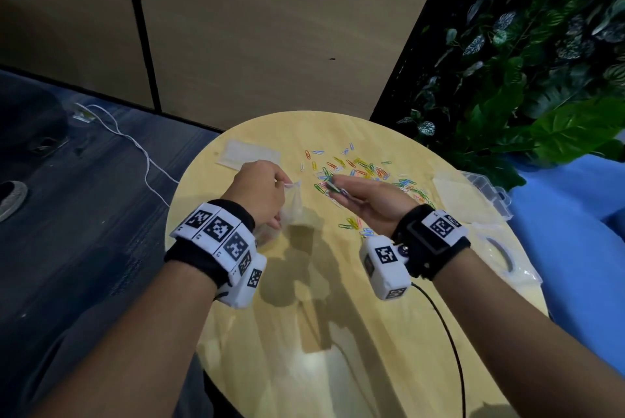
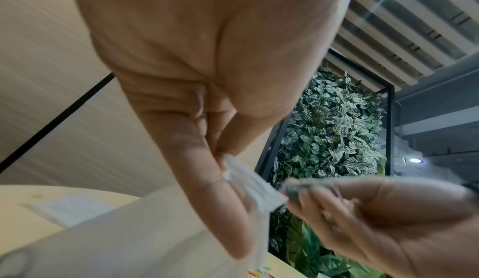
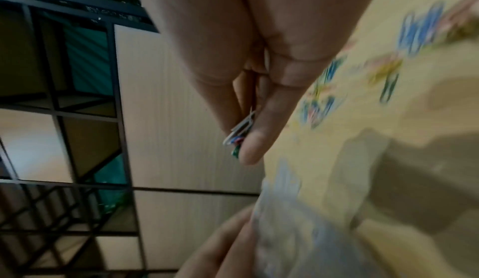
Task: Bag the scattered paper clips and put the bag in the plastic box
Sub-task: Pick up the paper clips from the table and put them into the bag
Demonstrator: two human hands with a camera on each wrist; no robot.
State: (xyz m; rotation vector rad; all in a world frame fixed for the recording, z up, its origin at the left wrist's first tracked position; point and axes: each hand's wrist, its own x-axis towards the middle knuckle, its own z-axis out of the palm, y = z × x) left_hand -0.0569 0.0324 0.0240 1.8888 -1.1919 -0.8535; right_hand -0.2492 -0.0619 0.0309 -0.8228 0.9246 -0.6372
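Observation:
Several coloured paper clips (image 1: 365, 169) lie scattered across the far middle of the round wooden table (image 1: 321, 333). My left hand (image 1: 260, 191) pinches the rim of a small clear plastic bag (image 1: 293, 202), which hangs down above the table. In the left wrist view the bag (image 2: 249, 182) hangs from between thumb and finger. My right hand (image 1: 358, 197) pinches a small bunch of paper clips (image 3: 239, 134) between fingers and thumb, just right of the bag's mouth. The clear plastic box (image 1: 483, 186) stands at the table's right edge.
A flat clear packet (image 1: 248, 155) lies at the table's far left. Another clear bag (image 1: 507, 255) with a dark ring rests near the right edge. Green plants (image 1: 524, 79) stand behind the table on the right, a blue cloth (image 1: 581, 248) beside it. A white cable (image 1: 135, 143) runs over the floor.

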